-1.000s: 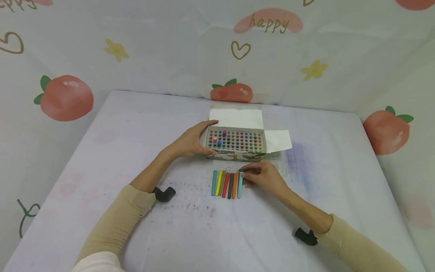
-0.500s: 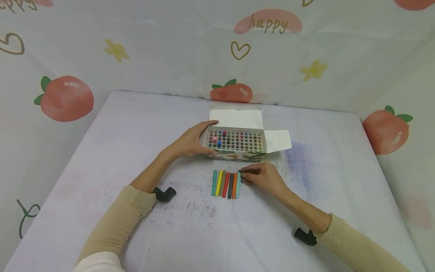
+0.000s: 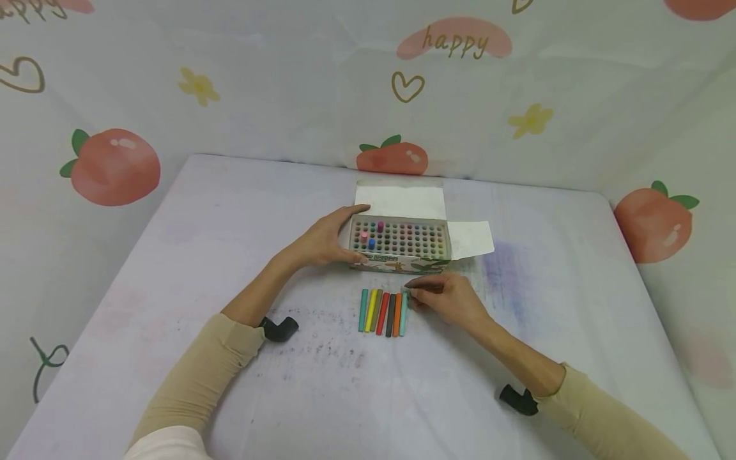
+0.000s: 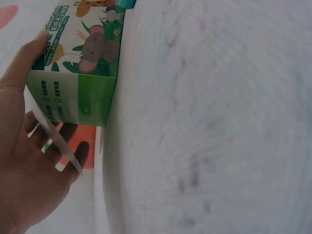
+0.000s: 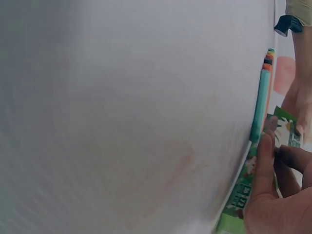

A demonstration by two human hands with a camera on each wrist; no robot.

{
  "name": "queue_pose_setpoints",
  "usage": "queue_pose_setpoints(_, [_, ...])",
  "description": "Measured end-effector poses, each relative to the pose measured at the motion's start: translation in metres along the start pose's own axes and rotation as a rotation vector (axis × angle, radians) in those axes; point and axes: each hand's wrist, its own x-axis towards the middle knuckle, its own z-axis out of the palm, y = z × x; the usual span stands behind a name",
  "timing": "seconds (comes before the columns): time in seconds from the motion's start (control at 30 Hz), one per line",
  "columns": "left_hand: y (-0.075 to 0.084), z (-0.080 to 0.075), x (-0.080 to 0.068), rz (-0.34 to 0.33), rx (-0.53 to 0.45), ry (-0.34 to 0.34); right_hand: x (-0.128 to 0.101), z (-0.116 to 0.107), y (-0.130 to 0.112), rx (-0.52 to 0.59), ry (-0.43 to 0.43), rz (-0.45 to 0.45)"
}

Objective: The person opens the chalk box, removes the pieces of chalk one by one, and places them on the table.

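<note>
An open chalk box [image 3: 399, 263] with a holed insert stands at the middle of the table. Pink, blue and purple chalks [image 3: 380, 227] poke up from its holes. My left hand [image 3: 322, 239] grips the box's left end, thumb on the front and fingers behind; the left wrist view shows a side flap [image 4: 61, 144] against those fingers. In front of the box lies a row of several coloured chalks [image 3: 382, 313]. My right hand [image 3: 451, 299] pinches the upper end of the light teal chalk [image 3: 404, 314], rightmost in the row, which lies against the orange chalk [image 3: 397, 314].
The box's white lid [image 3: 399, 199] is folded back and a right flap [image 3: 471, 239] sticks out sideways. Chalk smudges mark the white tabletop [image 3: 322, 396]. A printed cloth [image 3: 287, 96] hangs behind. Black wrist mounts [image 3: 280, 329] show beneath both sleeves.
The light teal chalk has shifted slightly left, closing its gap to the orange chalk. My right fingers have stayed around its upper end. The left hand and box have not moved.
</note>
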Motion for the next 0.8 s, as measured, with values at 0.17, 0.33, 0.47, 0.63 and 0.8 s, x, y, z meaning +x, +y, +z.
queue_pose_setpoints(0.17, [0.0,0.0,0.0,0.006,-0.003,0.004,0.002,-0.005,-0.01,0.027,-0.002,-0.054])
queue_pose_setpoints(0.33, [0.0,0.0,0.0,0.009,0.006,0.005,0.006,-0.016,-0.026,0.096,-0.006,-0.139])
queue_pose_setpoints(0.47, [0.001,0.0,-0.001,0.005,0.008,0.006,0.01,-0.024,-0.035,0.106,0.02,-0.189])
queue_pose_setpoints(0.63, [0.0,0.0,0.0,0.003,0.01,0.005,0.015,-0.028,-0.044,0.086,0.044,-0.21])
queue_pose_setpoints(0.8, [-0.001,0.0,0.001,0.008,0.01,0.004,0.022,-0.03,-0.051,0.084,0.048,-0.22])
